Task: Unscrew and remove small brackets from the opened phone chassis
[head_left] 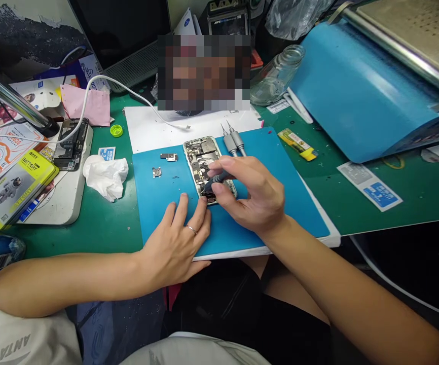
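Observation:
An opened smartphone [194, 162] with bare inner parts lies on a blue mat [166, 218]. Over its lower half, my right hand [255, 195] pinches a dark slim tool [218, 179] between thumb and fingers. The tool slants down to the phone's lower left part; its exact kind is unclear. My left hand [179, 238] rests on the mat's front edge, fingers spread, one fingertip at the phone's bottom edge. Left of the phone lie a small dark-and-silver part [169, 157] and a small metal part [156, 172]. Two grey pen-like tools [233, 139] with thin tips lie behind my right hand.
To the left are a crumpled tissue [107, 177], a green cap [116, 131] and a lamp base [77, 203] bearing another opened phone [72, 147]. A white cable [128, 88] arches overhead. At right are a yellow packet [297, 144], a glass jar [276, 76] and a blue-covered machine [341, 91].

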A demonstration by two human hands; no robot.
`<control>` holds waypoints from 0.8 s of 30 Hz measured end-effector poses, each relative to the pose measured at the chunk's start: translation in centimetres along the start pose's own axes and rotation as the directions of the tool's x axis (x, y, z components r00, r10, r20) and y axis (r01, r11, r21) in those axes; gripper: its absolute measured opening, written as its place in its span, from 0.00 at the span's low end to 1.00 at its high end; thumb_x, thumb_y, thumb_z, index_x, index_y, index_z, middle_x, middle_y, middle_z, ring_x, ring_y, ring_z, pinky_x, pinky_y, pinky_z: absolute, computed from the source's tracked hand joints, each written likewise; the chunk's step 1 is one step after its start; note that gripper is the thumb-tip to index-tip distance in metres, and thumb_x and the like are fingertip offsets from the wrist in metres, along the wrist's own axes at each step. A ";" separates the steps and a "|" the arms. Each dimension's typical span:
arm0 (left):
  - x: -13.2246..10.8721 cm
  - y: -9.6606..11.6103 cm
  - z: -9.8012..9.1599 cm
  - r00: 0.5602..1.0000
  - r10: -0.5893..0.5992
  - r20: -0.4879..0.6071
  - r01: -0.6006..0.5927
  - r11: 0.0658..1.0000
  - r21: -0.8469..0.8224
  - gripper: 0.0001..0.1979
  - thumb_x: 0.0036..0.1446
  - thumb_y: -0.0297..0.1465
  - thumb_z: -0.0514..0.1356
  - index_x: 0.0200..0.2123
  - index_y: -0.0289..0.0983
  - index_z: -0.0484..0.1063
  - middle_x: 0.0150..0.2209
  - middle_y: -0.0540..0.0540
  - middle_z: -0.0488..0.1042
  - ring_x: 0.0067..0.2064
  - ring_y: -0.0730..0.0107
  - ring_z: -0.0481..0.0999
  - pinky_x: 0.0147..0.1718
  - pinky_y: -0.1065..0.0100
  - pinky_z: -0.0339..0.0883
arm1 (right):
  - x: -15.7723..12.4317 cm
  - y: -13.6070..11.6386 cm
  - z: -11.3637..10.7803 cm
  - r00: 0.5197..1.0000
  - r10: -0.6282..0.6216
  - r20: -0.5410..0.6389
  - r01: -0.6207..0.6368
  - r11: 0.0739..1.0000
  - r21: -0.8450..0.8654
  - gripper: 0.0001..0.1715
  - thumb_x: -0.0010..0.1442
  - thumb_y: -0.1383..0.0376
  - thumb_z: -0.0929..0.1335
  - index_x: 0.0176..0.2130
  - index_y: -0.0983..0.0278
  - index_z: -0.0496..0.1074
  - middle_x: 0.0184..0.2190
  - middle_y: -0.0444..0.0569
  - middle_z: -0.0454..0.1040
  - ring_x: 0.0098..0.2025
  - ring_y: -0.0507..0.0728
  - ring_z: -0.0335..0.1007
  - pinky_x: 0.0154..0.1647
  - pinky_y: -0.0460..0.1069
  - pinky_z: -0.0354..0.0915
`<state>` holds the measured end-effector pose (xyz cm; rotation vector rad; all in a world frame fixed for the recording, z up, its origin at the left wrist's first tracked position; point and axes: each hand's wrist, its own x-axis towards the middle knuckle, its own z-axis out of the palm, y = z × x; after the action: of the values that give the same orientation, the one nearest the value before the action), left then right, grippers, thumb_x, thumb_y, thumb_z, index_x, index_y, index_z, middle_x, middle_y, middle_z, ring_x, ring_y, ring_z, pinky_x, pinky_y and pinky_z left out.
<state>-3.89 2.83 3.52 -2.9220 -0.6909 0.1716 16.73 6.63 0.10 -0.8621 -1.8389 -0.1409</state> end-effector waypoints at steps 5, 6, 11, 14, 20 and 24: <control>0.1 0.1 0.1 1.000 0.003 -0.006 -0.003 1.000 -0.007 0.44 0.65 0.56 0.54 0.69 0.25 0.61 0.71 0.28 0.58 0.68 0.26 0.61 0.59 0.44 0.63 | 0.1 0.0 0.0 0.998 -0.062 0.005 0.062 0.998 0.011 0.34 0.62 0.70 0.73 0.64 0.62 0.64 0.47 0.55 0.80 0.46 0.60 0.81 0.42 0.53 0.81; 0.1 0.1 0.1 1.000 0.004 -0.004 -0.004 1.000 -0.006 0.44 0.64 0.56 0.54 0.69 0.25 0.61 0.71 0.28 0.57 0.68 0.26 0.61 0.59 0.44 0.63 | 0.1 0.1 0.0 0.998 -0.064 -0.001 0.064 0.998 0.008 0.35 0.61 0.70 0.74 0.63 0.62 0.64 0.46 0.55 0.80 0.46 0.60 0.81 0.43 0.53 0.81; 0.1 0.0 -0.1 1.000 -0.003 0.007 0.003 1.000 0.004 0.44 0.64 0.56 0.54 0.69 0.26 0.60 0.72 0.28 0.56 0.68 0.27 0.61 0.59 0.45 0.63 | 0.3 -0.1 -0.2 1.000 -0.019 0.012 0.020 1.000 -0.015 0.32 0.62 0.75 0.70 0.63 0.60 0.64 0.47 0.53 0.80 0.48 0.59 0.80 0.45 0.53 0.80; 0.1 -0.1 0.0 1.000 0.001 0.001 -0.001 1.000 0.002 0.45 0.64 0.56 0.54 0.69 0.25 0.60 0.71 0.27 0.57 0.68 0.27 0.61 0.59 0.45 0.63 | 0.2 -0.1 -0.2 0.999 -0.029 0.019 0.029 1.000 -0.002 0.31 0.63 0.74 0.68 0.63 0.60 0.64 0.48 0.53 0.79 0.47 0.58 0.80 0.44 0.52 0.80; 0.2 0.0 -0.1 1.000 0.001 0.019 -0.001 1.000 -0.005 0.44 0.65 0.56 0.54 0.69 0.26 0.60 0.72 0.26 0.55 0.68 0.27 0.61 0.59 0.44 0.62 | 0.1 0.1 0.1 0.999 -0.029 -0.020 0.029 1.000 0.001 0.36 0.62 0.70 0.73 0.65 0.56 0.62 0.46 0.51 0.80 0.46 0.58 0.81 0.42 0.52 0.81; 0.1 -0.1 -0.2 0.999 0.002 0.033 -0.002 1.000 -0.005 0.44 0.65 0.56 0.53 0.70 0.26 0.58 0.72 0.26 0.54 0.68 0.28 0.60 0.59 0.45 0.62 | 0.3 -0.1 -0.1 1.000 0.009 0.022 -0.009 1.000 -0.020 0.35 0.65 0.73 0.67 0.67 0.56 0.60 0.50 0.52 0.80 0.48 0.59 0.81 0.44 0.54 0.81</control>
<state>-3.77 2.94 3.72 -2.9311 -0.6944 0.2197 16.66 6.64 0.38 -0.8891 -1.8569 -0.1447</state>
